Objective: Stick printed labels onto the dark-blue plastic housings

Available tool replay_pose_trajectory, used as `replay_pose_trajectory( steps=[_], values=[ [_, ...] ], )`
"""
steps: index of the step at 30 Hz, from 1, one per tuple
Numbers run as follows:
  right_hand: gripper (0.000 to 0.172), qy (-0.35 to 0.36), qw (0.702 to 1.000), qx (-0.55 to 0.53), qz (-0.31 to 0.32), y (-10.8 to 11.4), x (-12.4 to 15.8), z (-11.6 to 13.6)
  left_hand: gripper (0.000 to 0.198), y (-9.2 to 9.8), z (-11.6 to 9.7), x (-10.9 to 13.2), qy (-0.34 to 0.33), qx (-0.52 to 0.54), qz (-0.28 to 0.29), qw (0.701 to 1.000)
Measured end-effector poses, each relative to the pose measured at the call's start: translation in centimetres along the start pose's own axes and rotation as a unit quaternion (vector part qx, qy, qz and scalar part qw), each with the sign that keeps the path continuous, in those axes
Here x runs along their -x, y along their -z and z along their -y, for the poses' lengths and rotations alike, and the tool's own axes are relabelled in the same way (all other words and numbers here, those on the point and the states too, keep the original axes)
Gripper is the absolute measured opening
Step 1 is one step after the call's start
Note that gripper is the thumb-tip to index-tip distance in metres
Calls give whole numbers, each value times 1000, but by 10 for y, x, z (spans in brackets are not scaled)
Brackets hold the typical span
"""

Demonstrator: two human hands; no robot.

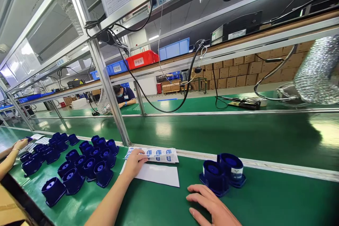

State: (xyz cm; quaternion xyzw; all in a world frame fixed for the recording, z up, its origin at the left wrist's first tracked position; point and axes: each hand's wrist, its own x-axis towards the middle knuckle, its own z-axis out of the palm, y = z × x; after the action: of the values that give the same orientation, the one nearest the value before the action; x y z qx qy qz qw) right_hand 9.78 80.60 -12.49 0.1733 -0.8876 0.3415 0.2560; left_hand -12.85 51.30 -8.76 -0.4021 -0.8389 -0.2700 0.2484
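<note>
My left hand [136, 164] is closed at the left end of a sheet of blue-and-white labels [161, 155], its fingertips gripping the curled edge. Under that hand, a blank white sheet [161, 175] lies on the green work surface. My right hand [210, 204] is open and holds nothing, its fingers spread just in front of two dark blue plastic cup-shaped parts. The nearer blue part [214, 176] touches the one behind it [231, 169], which has a white label around its side. Left of my left forearm stand several blue parts [88, 166] in a group.
Another person's hands [19, 145] work at far left beside more blue parts [53, 150]. A metal post [107, 88] rises behind my left hand. A black cable [182, 102] hangs from the shelf. Across the bench sits a person in dark clothing [125, 95].
</note>
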Motion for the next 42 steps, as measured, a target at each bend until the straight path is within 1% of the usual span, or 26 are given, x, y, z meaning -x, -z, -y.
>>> replay_pose_trajectory(
  steps=[2, 3, 4, 5, 7, 8, 9, 10, 11, 13, 14, 15, 16, 17, 19, 20, 21, 22, 23, 25, 27, 30, 33, 37, 39, 42],
  values=[
    [23, -79, 994, -78, -2, 2, -3, 1, 25, 9, -9, 0, -44, 0, -25, 999],
    [32, -129, 982, -136, -2, 4, -6, 1, 28, 13, -15, 1, -71, 3, -29, 997],
    [43, -179, 962, -205, 0, 7, -10, 1, 29, 15, -24, 3, -101, 8, -27, 995],
    [55, -225, 935, -276, 0, 9, -13, 1, 30, 15, -35, 6, -132, 15, -18, 991],
    [72, -284, 881, -380, -7, 14, -21, 0, 29, 12, -59, 12, -191, 34, 12, 981],
    [76, -299, 867, -398, -17, 15, -23, -1, 30, 10, -72, 16, -212, 41, 28, 976],
    [75, -308, 864, -398, -27, 16, -24, -1, 28, 8, -84, 19, -224, 44, 47, 972],
    [73, -313, 866, -388, -36, 15, -24, -1, 24, 6, -95, 22, -229, 41, 67, 970],
    [70, -314, 870, -377, -42, 14, -22, -1, 31, 5, -104, 23, -227, 33, 88, 969],
    [60, -296, 891, -340, -58, 12, -17, 3, 74, 6, -115, 24, -203, 5, 118, 972],
    [51, -267, 911, -306, -75, 11, -14, 5, 85, 7, -117, 23, -189, -8, 118, 975],
    [40, -216, 936, -260, -95, 11, -12, 8, 80, 9, -117, 23, -179, -15, 102, 978],
    [30, -147, 960, -206, -118, 11, -10, 10, 67, 11, -116, 22, -176, -20, 74, 981],
    [23, -68, 977, -149, -139, 13, -10, 11, 58, 14, -113, 22, -181, -23, 36, 982],
    [26, 67, 981, -64, -170, 16, -10, 12, 59, 20, -109, 22, -206, -30, -46, 977],
    [31, 107, 978, -35, -178, 18, -11, 11, 57, 23, -108, 22, -216, -36, -76, 973],
    [33, 126, 975, -11, -184, 19, -12, 10, 53, 26, -108, 22, -223, -44, -94, 969],
    [32, 130, 974, 11, -185, 20, -13, 8, 47, 27, -109, 22, -226, -52, -90, 969],
    [29, 126, 975, 31, -178, 20, -14, 6, 42, 27, -111, 23, -227, -57, -68, 970],
    [22, 111, 981, 62, -148, 20, -15, 4, 30, 24, -115, 23, -228, -58, 3, 972],
    [21, 102, 986, 74, -109, 17, -13, 3, 21, 18, -120, 24, -232, -47, 72, 969],
    [25, 107, 990, 74, -58, 13, -10, 5, 16, 7, -125, 26, -241, -26, 134, 961],
    [27, 122, 989, 87, -11, 11, -7, 8, 18, 0, -127, 29, -236, -17, 174, 956],
    [28, 135, 983, 117, 39, 8, -3, 11, 26, -5, -130, 33, -230, -23, 220, 948],
    [28, 125, 982, 129, 56, 5, -2, 13, 25, -6, -132, 35, -222, -30, 242, 944],
    [28, 85, 982, 151, 73, -2, 1, 15, 23, -9, -136, 38, -188, -46, 265, 945]
  ],
)
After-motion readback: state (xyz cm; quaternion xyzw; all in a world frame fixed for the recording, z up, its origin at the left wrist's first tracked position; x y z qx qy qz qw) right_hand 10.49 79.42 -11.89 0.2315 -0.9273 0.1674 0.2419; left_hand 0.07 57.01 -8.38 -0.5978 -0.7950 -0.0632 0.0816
